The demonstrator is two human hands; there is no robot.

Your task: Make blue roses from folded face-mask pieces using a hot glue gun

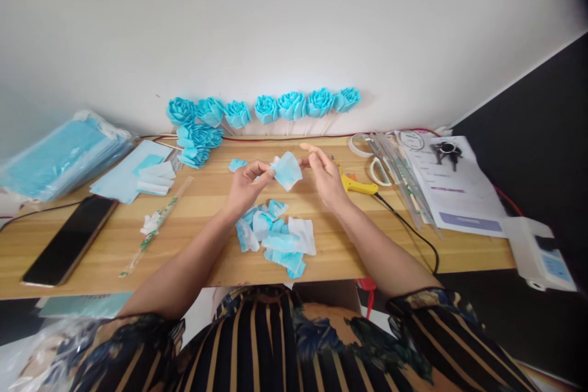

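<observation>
Between finger and thumb, my left hand (249, 185) pinches the edge of a light blue petal-shaped piece (288, 171), raised above the wooden table. My right hand (325, 177) is just right of the piece, its fingers apart; whether a fingertip touches the piece's right edge is unclear. Below the hands lies a loose pile of blue and white cut pieces (282, 241). A small blue piece (237, 164) rests behind my left hand. Several blue flowers (291, 105) on thin stems lean in a row against the wall.
Mask pack (62, 156), blue sheets (131, 171), phone (68, 242) and wrapped straw (156, 226) lie left. At right are a yellow glue gun (361, 186) with black cord, white-handled scissors (380, 171), tape roll (361, 144), papers (454, 187), keys (448, 150) and white box (539, 254).
</observation>
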